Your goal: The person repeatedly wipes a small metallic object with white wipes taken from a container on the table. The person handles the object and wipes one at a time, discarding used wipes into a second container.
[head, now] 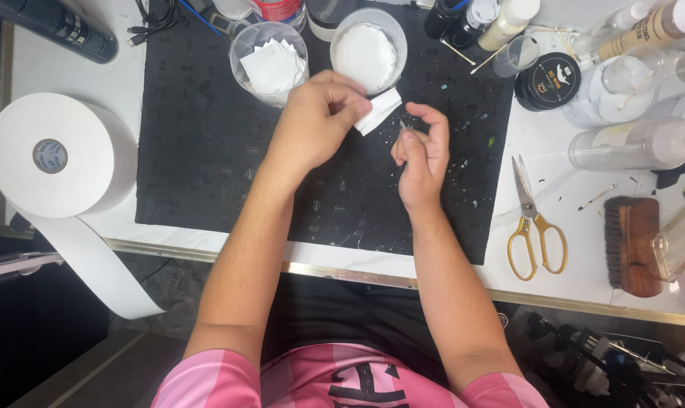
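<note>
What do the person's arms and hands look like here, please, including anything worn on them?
Both arms are bare from the short sleeves down. The left hand and right hand wear no gloves, and no rings, watch or bracelets show. The shirt is pink with lighter pink stripes and dark markings on the front.

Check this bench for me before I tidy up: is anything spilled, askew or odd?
Small pale flecks and droplets are scattered over the black mat, mostly around the right hand. The large paper roll trails a loose strip off the table edge. Nothing looks broken.
</note>
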